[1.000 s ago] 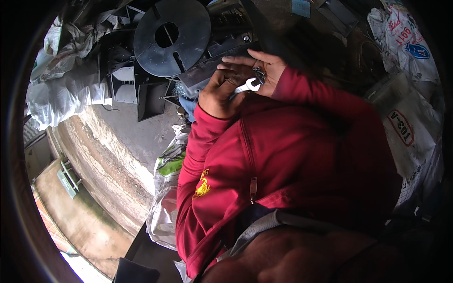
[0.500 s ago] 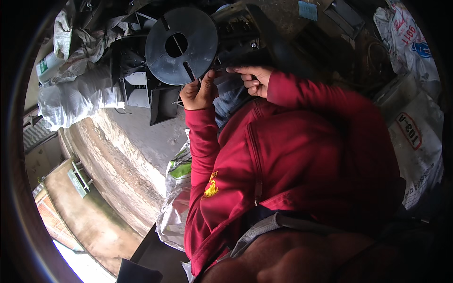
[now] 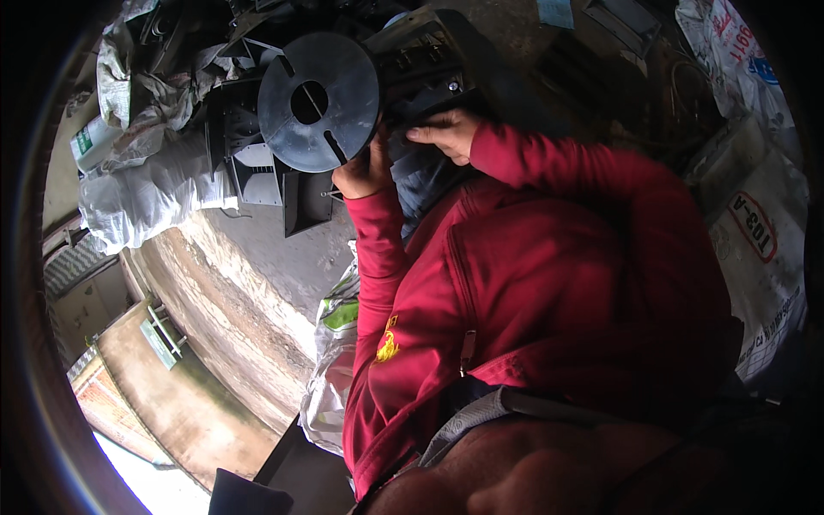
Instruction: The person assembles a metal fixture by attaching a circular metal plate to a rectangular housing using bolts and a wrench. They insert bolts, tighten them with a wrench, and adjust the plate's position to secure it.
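A dark grey round disc point(image 3: 279, 120) with a central hole and two narrow slots is tilted up toward me, left of the middle at the top. At its lower right edge my left hand point(image 3: 365, 174) is closed, thumb up along the rim and the other fingers partly hidden behind the disc. To the right, apart from the disc, my right hand point(image 3: 451, 136) points left with thumb and forefinger together. Whatever lies between those fingertips is too small or dark to make out. Dark blue cloth point(image 3: 418, 176) shows below the right hand.
Dark open-sided metal boxes point(image 3: 306, 202) stand just below and left of the disc. White plastic wrapping point(image 3: 154, 193) lies at the left. Printed white sacks point(image 3: 760, 257) line the right side. Dark machinery point(image 3: 425, 56) with a shiny bolt stands behind my hands.
The disc has shifted slightly left and down in the picture, with my left hand beside it. My right forefinger, stretched out before, is now drawn in against the thumb. The view has shifted a little.
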Demonstrator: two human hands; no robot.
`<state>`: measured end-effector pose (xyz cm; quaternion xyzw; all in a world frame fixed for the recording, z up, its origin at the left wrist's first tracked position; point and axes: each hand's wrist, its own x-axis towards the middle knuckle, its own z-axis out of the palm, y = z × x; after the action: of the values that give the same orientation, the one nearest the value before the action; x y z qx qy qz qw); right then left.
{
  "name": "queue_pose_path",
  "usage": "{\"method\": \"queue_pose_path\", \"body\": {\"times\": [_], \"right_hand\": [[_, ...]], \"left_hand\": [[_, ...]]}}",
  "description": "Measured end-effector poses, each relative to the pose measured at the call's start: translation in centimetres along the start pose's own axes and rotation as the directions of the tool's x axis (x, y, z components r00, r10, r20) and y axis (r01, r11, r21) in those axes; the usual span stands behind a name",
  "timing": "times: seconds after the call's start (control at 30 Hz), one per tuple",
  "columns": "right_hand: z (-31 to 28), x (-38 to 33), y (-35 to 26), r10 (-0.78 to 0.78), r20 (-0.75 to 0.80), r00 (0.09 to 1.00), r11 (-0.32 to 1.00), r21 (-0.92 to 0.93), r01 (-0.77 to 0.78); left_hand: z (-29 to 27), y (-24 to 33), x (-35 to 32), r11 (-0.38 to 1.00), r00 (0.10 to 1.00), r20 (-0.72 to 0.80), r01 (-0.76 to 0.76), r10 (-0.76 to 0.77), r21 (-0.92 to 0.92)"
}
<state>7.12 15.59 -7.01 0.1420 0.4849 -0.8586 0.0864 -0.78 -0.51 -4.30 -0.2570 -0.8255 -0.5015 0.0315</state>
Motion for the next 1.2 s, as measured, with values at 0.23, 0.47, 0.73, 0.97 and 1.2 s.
{"method": "queue_pose_path", "body": {"times": [0.23,0.47,0.73,0.97,1.2], "right_hand": [[0.9,-0.1,-1.7,-0.804,0.271,0.529,0.027,-0.872,0.489],[2.1,2.3,-1.3,-0.761,0.263,0.593,-0.073,-0.943,0.325],[1.9,2.5,-1.3,-0.778,0.271,0.567,-0.107,-0.946,0.306],[2.7,2.3,-1.8,-0.794,0.281,0.539,-0.113,-0.94,0.323],[2.7,2.4,-2.0,-0.809,0.276,0.518,-0.092,-0.931,0.353]], "left_hand": [[1.3,-0.7,-0.5,0.989,0.984,-0.121,-0.14,0.134,-0.04],[0.4,0.3,-0.1,0.991,0.991,-0.027,-0.134,0.133,-0.008],[-2.0,2.1,-1.9,0.967,0.97,0.077,-0.237,0.23,0.099],[-1.3,2.3,-4.9,0.843,0.87,0.366,-0.447,0.331,0.3],[1.0,-1.9,-7.9,0.737,0.795,0.606,-0.389,-0.035,0.553]]}}
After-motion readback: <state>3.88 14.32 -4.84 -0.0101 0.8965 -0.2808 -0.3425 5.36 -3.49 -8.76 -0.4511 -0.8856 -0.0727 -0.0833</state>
